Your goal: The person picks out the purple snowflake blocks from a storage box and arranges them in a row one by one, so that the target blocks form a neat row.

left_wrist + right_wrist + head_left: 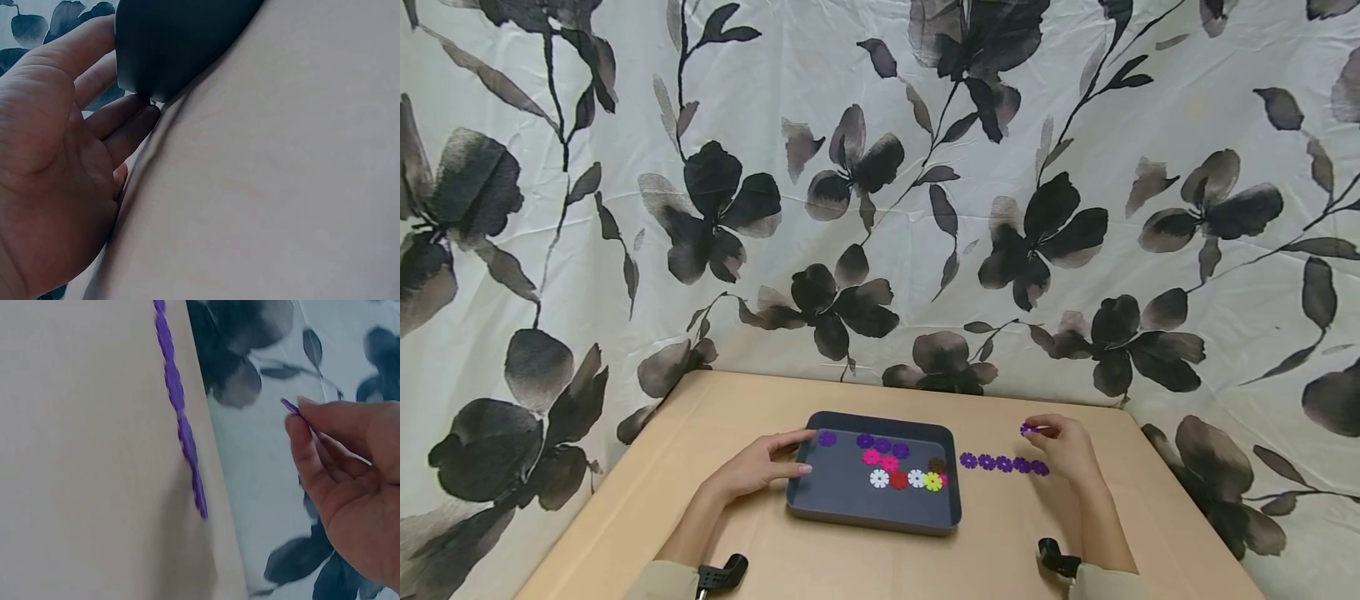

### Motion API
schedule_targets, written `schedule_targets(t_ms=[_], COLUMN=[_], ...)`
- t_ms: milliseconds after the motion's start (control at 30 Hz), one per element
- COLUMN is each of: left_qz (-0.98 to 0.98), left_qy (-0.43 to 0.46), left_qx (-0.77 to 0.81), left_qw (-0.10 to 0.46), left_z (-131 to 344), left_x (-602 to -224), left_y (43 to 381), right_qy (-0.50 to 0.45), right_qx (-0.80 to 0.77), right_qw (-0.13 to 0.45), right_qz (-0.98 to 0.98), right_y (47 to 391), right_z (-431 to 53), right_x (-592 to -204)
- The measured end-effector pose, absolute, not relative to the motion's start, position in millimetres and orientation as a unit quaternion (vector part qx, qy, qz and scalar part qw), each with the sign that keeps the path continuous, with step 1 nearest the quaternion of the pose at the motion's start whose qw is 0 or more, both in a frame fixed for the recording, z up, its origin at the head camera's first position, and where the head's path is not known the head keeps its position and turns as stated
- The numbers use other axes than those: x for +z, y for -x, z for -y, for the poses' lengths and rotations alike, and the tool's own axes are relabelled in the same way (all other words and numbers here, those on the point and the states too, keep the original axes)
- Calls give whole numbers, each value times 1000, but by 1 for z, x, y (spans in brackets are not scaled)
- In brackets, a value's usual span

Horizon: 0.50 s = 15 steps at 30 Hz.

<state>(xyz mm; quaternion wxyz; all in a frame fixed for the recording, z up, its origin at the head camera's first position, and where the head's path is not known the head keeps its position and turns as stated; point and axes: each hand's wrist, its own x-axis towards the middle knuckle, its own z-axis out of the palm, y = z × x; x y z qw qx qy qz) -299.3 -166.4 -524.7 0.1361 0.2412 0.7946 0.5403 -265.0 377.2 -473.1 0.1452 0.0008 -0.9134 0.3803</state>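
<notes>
A dark grey tray (872, 510) stands on the table with small notched plastic discs in it: purple, pink, white, red, yellow and brown. My left hand (758, 463) holds the tray's left side, thumb and index finger over the rim; in the left wrist view other fingertips (150, 112) touch its outer wall. To the tray's right lies a row of several purple notched discs (1004, 464), linked end to end. Above the row's right end, my right hand (1066, 446) pinches one purple notched disc (289, 406) between thumb and index finger, apart from the row.
The light wooden table (865, 567) ends at a back edge and a slanting right edge. Behind it hangs a white cloth (925, 250) with dark flowers. A black wrist strap (724, 573) sits on the left wrist, another strap (1058, 558) on the right.
</notes>
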Motion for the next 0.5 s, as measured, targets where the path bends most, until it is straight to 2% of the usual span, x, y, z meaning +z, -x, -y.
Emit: schedule_targets(t_ms=[233,500], left_qz=[-797,-795], left_qy=[-241,-242], left_qx=[538,539], left_qw=[134,134], left_z=[166,166], left_x=[-524,-522], left_y=[299,297], right_qy=[9,20], right_qx=[373,382], right_qw=[130,73], right_qz=[919,921], right_y=[260,252], right_z=[-399,-417], right_x=[-479,-484])
